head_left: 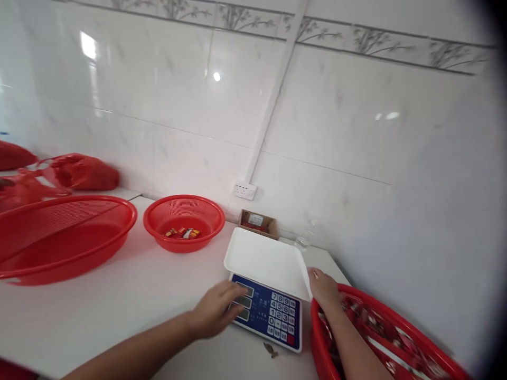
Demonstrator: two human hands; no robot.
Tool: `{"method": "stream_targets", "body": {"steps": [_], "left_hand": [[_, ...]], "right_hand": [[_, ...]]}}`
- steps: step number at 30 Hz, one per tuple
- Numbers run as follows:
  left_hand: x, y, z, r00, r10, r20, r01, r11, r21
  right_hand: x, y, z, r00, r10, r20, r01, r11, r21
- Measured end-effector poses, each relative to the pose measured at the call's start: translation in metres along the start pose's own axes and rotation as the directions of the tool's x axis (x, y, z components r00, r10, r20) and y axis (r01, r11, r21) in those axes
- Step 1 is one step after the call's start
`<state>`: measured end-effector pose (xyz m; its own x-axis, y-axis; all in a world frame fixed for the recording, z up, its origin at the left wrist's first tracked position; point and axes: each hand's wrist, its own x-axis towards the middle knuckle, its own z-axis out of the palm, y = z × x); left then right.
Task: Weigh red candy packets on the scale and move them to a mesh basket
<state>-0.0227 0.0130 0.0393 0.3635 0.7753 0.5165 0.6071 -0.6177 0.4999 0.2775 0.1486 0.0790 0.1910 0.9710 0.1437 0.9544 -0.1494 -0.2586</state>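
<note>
From where I stand, the scale (262, 316) sits on the white table (170, 287), its keypad towards the person and its bare white pan (265, 261) towards the wall; the left hand (216, 309) is at its nine o'clock, fingers loosely spread over the display windows (246, 302), closed on nothing I can see; the right hand (322, 287) is curled at three o'clock by the pan's edge, and whether it grips or merely rests there I cannot tell.

I'd judge the step in hand to be positioning or steadying the scale; a next move would call for even support from both sides, with the pan kept level and the right forearm clear of the basin (317, 343) at four o'clock, full of red packets (368, 316).

Further out, a cardboard box (271, 228) lies at twelve, a clear bottle (304, 240) at one, faint against the wall; a smaller basin (184, 244) with a few packets at ten; a larger basin (79, 272) beyond it at nine, cut off by the view's edge, as is the full one; the red bags (89, 174) past ten hide their contents; the fingers cover part of the display, and I can't read any figures; the dark scrap (270, 348) at six is too small to name.
</note>
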Motion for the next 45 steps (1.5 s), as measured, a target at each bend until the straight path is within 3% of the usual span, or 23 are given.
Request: {"method": "stream_targets", "body": {"steps": [2,7,12,15,21,28,35,41,45], "left_hand": [[-0.01,0.014,0.021,0.985,0.083,0.149,-0.061,0.988,-0.145],[-0.025,0.014,0.041,0.926,0.019,0.377,0.096,0.954,-0.285],[-0.022,0.007,0.044,0.917,-0.109,0.384,0.235,0.925,-0.299],[-0.02,0.006,0.044,0.915,-0.121,0.384,0.258,0.908,-0.33],[-0.019,0.004,0.042,0.919,-0.104,0.381,0.257,0.889,-0.378],[-0.017,0.005,0.039,0.913,-0.061,0.403,0.231,0.892,-0.388],[-0.018,0.004,0.039,0.909,-0.061,0.413,0.232,0.896,-0.378],[-0.018,0.0,0.043,0.906,-0.083,0.414,0.255,0.888,-0.381],[-0.018,0.0,0.043,0.904,-0.091,0.418,0.267,0.883,-0.385]], "right_hand": [[-0.003,0.001,-0.003,1.0,0.0,-0.008,0.0,1.0,0.012],[-0.032,0.018,-0.017,0.994,-0.095,0.049,0.092,0.994,0.056],[-0.083,0.052,-0.037,0.943,-0.203,0.266,0.191,0.979,0.07],[-0.1,0.068,-0.051,0.931,-0.15,0.334,0.184,0.98,-0.073],[-0.096,0.07,-0.068,0.935,-0.045,0.351,0.132,0.965,-0.226],[-0.078,0.045,-0.044,0.895,-0.043,0.443,0.141,0.972,-0.189],[-0.073,0.05,-0.034,0.956,-0.013,0.293,0.05,0.991,-0.12],[-0.074,0.083,-0.054,0.991,0.017,0.135,-0.019,1.0,0.013],[-0.076,0.093,-0.073,0.99,0.054,0.127,-0.061,0.997,0.052]]}}
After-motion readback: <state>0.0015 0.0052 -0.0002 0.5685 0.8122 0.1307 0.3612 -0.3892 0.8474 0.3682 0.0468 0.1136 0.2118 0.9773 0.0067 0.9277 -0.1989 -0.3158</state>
